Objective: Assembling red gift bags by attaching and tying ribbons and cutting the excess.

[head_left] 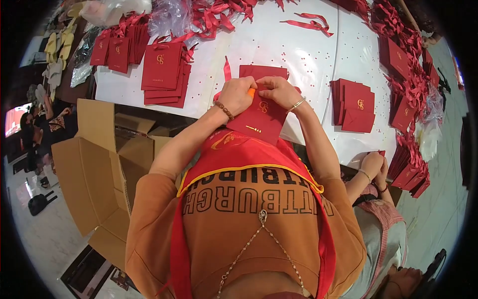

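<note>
A red paper gift bag (259, 118) with gold print is tilted toward me at the table's near edge, against my red apron. My left hand (236, 96), with a brown bead bracelet, is closed at the bag's top left edge. Something small and orange (252, 92) shows at its fingertips; whether it is a tool or a finger cover I cannot tell. My right hand (280, 92), wearing a bangle, pinches the top right edge, its fingertips close to the left ones. A red ribbon (227, 69) sticks up beside my left hand. Another red bag (263, 71) lies just beyond both hands.
Stacks of red bags stand left (163, 67) and right (359, 107) on the white table (308, 60). Loose ribbons (311, 24) and small red dots lie farther back. An open cardboard box (92, 174) is at my left. A co-worker's hands (374, 167) work at the right edge.
</note>
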Available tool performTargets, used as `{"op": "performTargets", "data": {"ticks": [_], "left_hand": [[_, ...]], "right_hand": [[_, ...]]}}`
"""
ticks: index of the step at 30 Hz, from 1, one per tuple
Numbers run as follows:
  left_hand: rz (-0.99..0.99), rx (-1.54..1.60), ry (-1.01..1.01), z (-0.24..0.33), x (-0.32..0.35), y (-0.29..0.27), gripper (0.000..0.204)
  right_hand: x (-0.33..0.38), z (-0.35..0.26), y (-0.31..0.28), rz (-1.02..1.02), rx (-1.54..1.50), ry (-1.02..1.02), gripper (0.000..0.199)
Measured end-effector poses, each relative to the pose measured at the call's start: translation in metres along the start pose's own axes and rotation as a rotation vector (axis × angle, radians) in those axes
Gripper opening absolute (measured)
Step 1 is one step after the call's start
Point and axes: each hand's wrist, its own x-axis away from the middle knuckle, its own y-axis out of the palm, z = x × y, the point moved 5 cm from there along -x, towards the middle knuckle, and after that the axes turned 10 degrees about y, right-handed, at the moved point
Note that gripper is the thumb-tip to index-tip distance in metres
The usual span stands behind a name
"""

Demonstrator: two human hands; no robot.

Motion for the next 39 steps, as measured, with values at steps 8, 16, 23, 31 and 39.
{"op": "performTargets", "data": {"ticks": [8, 16, 23, 31, 39], "left_hand": [[0.001, 0.070, -0.109, 0.009, -0.009, -0.003, 0.026], [-0.103, -0.279, 0.032, -0.003, -0.014, -0.022, 0.018], [-0.787, 0.195, -0.101, -0.044, -0.046, -0.006, 0.021], [-1.126, 0.252, -0.129, -0.030, -0.057, 0.002, 0.013], [-1.065, 0.357, -0.180, -0.053, -0.046, 0.015, 0.015]], "right_hand": [[0.005, -0.015, 0.004, 0.050, 0.020, -0.181, 0.032], [0.028, -0.038, 0.003, 0.368, 0.676, -0.117, 0.025], [0.035, -0.043, 0.017, 0.441, 0.660, -0.252, 0.017], [0.038, -0.046, 0.019, 0.461, 0.644, -0.359, 0.016], [0.029, -0.036, 0.020, 0.453, 0.619, -0.303, 0.018]]}}
